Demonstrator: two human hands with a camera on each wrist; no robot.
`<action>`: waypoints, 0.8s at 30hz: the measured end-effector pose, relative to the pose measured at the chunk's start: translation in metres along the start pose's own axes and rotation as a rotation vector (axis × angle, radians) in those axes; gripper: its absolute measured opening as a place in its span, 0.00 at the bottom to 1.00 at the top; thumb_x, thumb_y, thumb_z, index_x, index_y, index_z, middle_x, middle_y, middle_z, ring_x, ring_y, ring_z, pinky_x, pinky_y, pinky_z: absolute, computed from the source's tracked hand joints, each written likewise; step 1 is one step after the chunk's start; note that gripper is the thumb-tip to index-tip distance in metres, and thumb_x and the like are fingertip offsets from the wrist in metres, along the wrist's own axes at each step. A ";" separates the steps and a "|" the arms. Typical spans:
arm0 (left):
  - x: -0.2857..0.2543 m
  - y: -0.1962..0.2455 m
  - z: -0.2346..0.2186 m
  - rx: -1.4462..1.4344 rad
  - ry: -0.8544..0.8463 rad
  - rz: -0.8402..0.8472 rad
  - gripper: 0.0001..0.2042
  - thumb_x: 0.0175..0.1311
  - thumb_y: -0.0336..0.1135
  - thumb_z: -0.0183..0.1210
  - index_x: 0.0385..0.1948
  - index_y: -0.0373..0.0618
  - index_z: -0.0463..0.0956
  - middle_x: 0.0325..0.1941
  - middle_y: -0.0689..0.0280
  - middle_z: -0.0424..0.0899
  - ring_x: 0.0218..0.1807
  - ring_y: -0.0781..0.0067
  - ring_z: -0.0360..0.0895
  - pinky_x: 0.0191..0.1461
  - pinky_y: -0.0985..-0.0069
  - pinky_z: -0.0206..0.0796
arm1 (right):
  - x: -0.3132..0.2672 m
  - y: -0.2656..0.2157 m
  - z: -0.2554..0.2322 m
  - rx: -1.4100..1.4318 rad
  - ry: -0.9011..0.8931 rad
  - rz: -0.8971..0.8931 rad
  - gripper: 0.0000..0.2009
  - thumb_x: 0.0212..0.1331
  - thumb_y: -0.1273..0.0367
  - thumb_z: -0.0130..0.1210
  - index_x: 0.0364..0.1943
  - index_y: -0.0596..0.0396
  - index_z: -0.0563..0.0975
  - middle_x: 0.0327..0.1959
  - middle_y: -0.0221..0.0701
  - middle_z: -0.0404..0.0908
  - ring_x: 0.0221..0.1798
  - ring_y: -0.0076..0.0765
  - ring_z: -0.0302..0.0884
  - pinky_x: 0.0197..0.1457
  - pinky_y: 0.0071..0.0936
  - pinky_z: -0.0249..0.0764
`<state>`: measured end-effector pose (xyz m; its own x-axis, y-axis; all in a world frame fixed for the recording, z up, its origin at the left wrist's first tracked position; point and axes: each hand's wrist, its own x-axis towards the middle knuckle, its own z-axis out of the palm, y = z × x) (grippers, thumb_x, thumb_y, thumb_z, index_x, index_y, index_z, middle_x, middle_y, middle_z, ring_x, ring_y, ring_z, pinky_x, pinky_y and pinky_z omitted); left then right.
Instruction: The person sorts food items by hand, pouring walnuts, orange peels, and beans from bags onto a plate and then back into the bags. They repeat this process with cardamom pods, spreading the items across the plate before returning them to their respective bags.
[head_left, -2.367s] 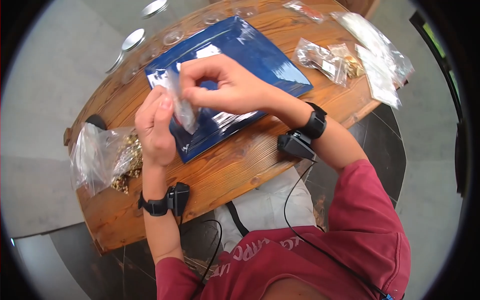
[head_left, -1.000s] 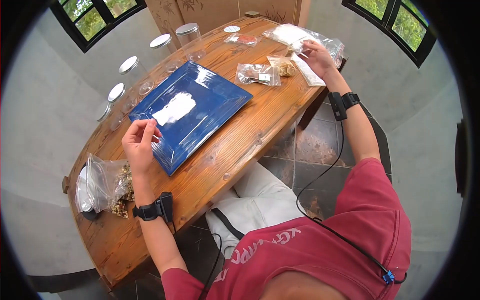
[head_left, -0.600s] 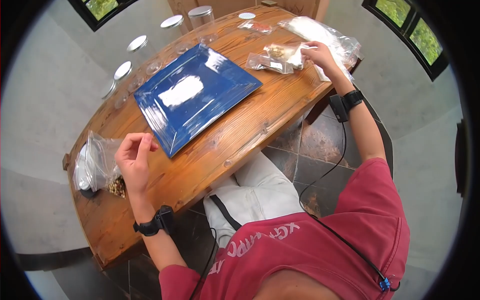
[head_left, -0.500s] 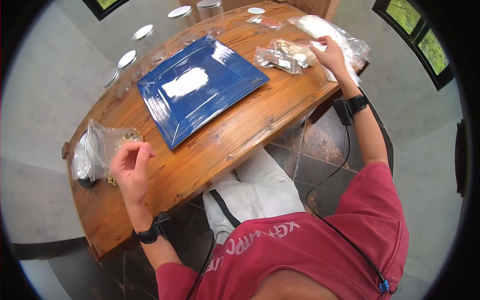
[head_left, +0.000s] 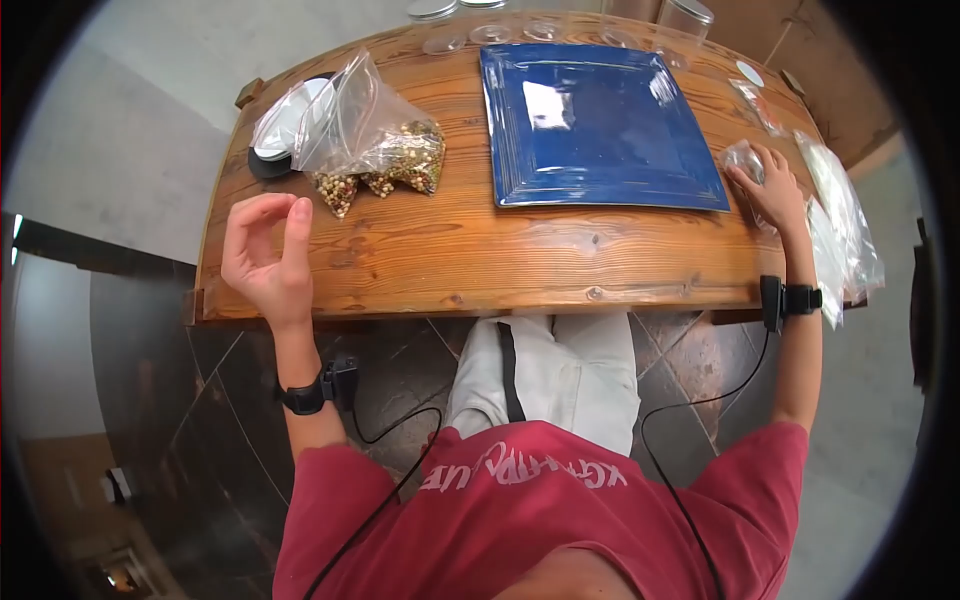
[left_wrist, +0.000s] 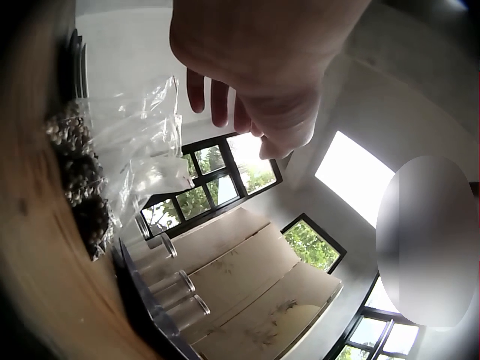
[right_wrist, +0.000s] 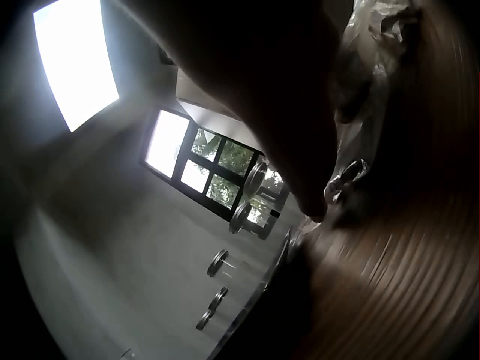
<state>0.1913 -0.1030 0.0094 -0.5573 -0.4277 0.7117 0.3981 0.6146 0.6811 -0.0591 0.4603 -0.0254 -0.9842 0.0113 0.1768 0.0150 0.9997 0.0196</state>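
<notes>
My left hand (head_left: pixel 268 260) is raised near the table's front left, its fingers loosely curved and nothing between them. Just beyond it lies a clear zip bag (head_left: pixel 352 125) with mixed speckled beans or seeds (head_left: pixel 405 160) in its lower end; the left wrist view shows the bag (left_wrist: pixel 142 142) beside the hand (left_wrist: pixel 255 75). At the right my right hand (head_left: pixel 778 192) grips a small crinkled clear plastic bag (head_left: pixel 742 160) low over the table. In the right wrist view the hand (right_wrist: pixel 262 97) is dark, with its tip at the crinkled plastic (right_wrist: pixel 349 176); the bag's contents are mostly hidden.
A square blue plate (head_left: pixel 610 130) lies mid-table. Several clear jars with silver lids (head_left: pixel 690 12) stand along the far edge. A packet with red contents (head_left: pixel 760 105) and flat white packets (head_left: pixel 835 210) lie right. Silver lids (head_left: pixel 292 118) lie at the left.
The small bag both hands held went right with my right hand. The left hand stays raised, with nothing in it. The head view has turned and the right hand now grips a bag nearer the plate.
</notes>
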 end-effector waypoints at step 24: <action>0.019 -0.072 0.051 0.144 -0.164 -0.438 0.73 0.31 0.43 0.88 0.75 0.22 0.37 0.75 0.40 0.62 0.72 0.52 0.68 0.71 0.63 0.66 | -0.040 -0.367 -0.049 0.821 -0.262 -0.983 0.67 0.43 0.43 0.77 0.75 0.78 0.48 0.74 0.67 0.58 0.77 0.60 0.61 0.80 0.38 0.60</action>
<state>0.1148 -0.1210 -0.0350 -0.7620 -0.5635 0.3191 0.0021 0.4906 0.8714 -0.0161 0.0915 0.0086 -0.5283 -0.8160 0.2348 -0.7450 0.3128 -0.5891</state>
